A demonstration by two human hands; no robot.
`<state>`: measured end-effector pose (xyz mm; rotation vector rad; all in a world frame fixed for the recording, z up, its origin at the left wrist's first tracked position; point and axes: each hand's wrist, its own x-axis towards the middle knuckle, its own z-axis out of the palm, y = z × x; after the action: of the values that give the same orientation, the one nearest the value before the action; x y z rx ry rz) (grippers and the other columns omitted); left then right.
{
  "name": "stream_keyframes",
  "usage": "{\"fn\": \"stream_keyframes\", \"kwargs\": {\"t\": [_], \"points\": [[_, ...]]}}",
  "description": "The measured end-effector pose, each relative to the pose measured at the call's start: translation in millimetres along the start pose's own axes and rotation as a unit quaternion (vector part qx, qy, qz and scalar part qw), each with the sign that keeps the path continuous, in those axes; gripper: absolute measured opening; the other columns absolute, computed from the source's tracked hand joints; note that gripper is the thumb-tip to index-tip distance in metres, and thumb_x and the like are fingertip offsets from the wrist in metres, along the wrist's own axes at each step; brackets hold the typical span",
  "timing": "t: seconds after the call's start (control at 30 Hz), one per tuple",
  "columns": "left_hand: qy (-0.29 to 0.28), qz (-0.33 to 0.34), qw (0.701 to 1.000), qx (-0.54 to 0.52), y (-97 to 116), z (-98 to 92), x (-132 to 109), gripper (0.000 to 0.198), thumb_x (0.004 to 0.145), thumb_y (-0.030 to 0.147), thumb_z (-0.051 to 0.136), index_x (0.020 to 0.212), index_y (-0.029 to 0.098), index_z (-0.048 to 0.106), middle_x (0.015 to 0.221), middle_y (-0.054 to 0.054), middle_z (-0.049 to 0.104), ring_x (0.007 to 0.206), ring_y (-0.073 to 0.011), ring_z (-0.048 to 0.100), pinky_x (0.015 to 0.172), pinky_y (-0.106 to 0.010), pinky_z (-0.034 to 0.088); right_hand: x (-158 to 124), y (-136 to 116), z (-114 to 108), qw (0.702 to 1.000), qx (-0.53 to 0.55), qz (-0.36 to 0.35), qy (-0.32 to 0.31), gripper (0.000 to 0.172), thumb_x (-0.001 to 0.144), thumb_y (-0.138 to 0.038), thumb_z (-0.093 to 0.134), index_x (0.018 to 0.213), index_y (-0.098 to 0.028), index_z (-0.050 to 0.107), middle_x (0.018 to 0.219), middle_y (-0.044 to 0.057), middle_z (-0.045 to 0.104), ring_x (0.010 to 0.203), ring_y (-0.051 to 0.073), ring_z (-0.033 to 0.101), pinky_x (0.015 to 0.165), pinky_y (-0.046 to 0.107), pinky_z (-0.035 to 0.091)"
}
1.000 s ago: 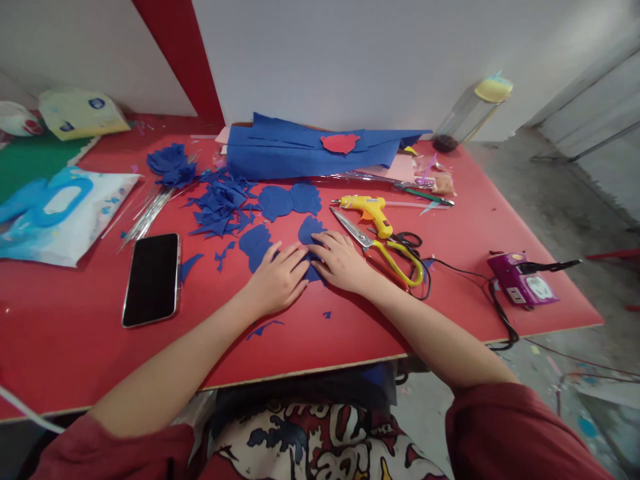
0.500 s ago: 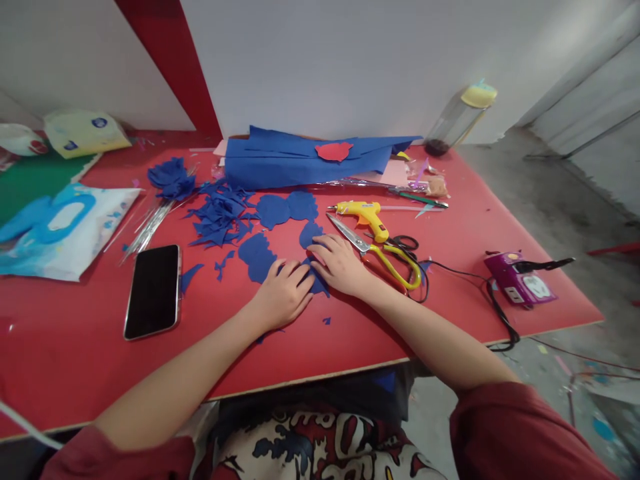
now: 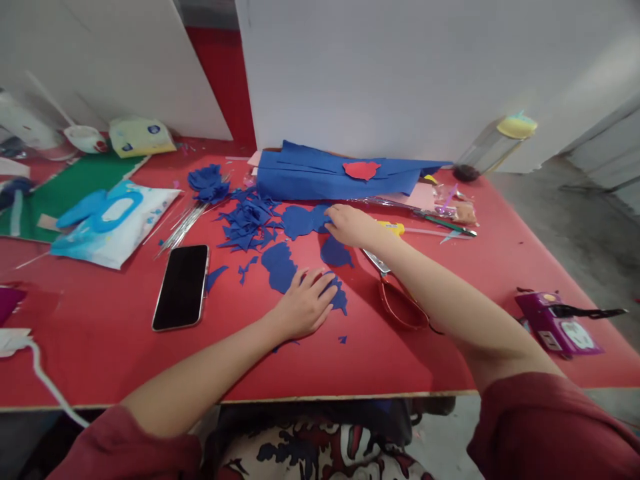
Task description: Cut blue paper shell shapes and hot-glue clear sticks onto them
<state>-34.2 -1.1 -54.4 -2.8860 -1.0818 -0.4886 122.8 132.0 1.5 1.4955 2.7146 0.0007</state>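
My left hand (image 3: 307,303) lies flat with fingers spread on a blue felt-like cutout (image 3: 341,297) near the table's front. My right hand (image 3: 350,223) is farther back, its fingers bent and closed at a second blue cutout (image 3: 320,217), hiding much of it. To the left, that cutout meets another scalloped blue piece (image 3: 297,222). Between my hands are a rounded blue piece (image 3: 336,253) and a wavy-edged blue piece (image 3: 279,267). Scissors (image 3: 400,307) and a yellow glue gun (image 3: 393,228) are partly covered by my right forearm.
Blue scraps (image 3: 247,220) are heaped beside a blue flower on wire stems (image 3: 207,183). A phone (image 3: 181,288) and a wipes pack (image 3: 117,220) are on the left. Folded blue sheets (image 3: 310,177) lie at the back. A bottle (image 3: 495,150) and purple power box (image 3: 557,323) are right.
My right hand has moved away from beside my left hand, back to the upper blue cutouts, its forearm now over the scissors and glue gun. The camera view has shifted left.
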Motion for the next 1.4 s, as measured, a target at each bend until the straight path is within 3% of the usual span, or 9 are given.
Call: {"fn": "stream_keyframes", "kwargs": {"t": [0.2,0.37,0.5,0.77,1.4], "points": [[-0.008,-0.010,1.000,0.000,-0.1,-1.7,-1.5,0.033,0.089,0.028,0.039,0.115,0.013,0.055,0.125,-0.012,0.054,0.116,-0.0303,0.042,0.097,-0.048,0.030,72.6,4.0,14.7,0.999,-0.032,0.006,-0.007,0.033,0.089,-0.015,0.036,0.114,-0.006,0.055,0.118,0.020,0.055,0.106,0.025,0.055,0.087,0.035,0.045],[-0.010,-0.006,1.000,-0.003,-0.7,-2.2,-1.5,0.033,0.089,0.028,0.039,0.115,0.014,0.054,0.126,-0.012,0.053,0.117,-0.0305,0.041,0.097,-0.048,0.030,91.9,-3.4,10.9,0.998,-0.053,0.025,0.021,0.035,0.088,-0.010,0.033,0.113,-0.007,0.057,0.121,0.022,0.052,0.115,0.029,0.049,0.087,0.039,0.046],[-0.018,-0.007,1.000,-0.007,-0.9,-3.6,-1.8,0.031,0.089,0.027,0.039,0.113,0.014,0.054,0.127,-0.012,0.052,0.117,-0.0297,0.041,0.098,-0.047,0.030,103.9,-6.7,14.4,0.997,-0.060,0.051,-0.019,0.032,0.084,-0.009,0.041,0.109,-0.008,0.062,0.112,0.022,0.060,0.105,0.029,0.059,0.083,0.037,0.048],[-0.032,-0.011,0.999,-0.020,-0.8,-4.9,-1.4,0.029,0.087,0.026,0.043,0.112,0.014,0.053,0.127,-0.013,0.051,0.119,-0.0290,0.041,0.098,-0.046,0.030,114.2,-2.7,22.0,0.995,-0.067,0.035,-0.068,0.036,0.087,-0.008,0.037,0.116,-0.010,0.058,0.117,0.021,0.061,0.106,0.028,0.060,0.083,0.037,0.048],[-0.033,-0.016,0.999,-0.023,0.0,-2.9,-2.1,0.029,0.087,0.025,0.044,0.112,0.014,0.054,0.127,-0.014,0.051,0.120,-0.0290,0.041,0.098,-0.046,0.030,120.0,-7.4,27.3,0.995,-0.059,0.046,-0.070,0.038,0.085,-0.008,0.038,0.117,-0.011,0.057,0.119,0.020,0.060,0.107,0.025,0.060,0.083,0.035,0.048]]}}
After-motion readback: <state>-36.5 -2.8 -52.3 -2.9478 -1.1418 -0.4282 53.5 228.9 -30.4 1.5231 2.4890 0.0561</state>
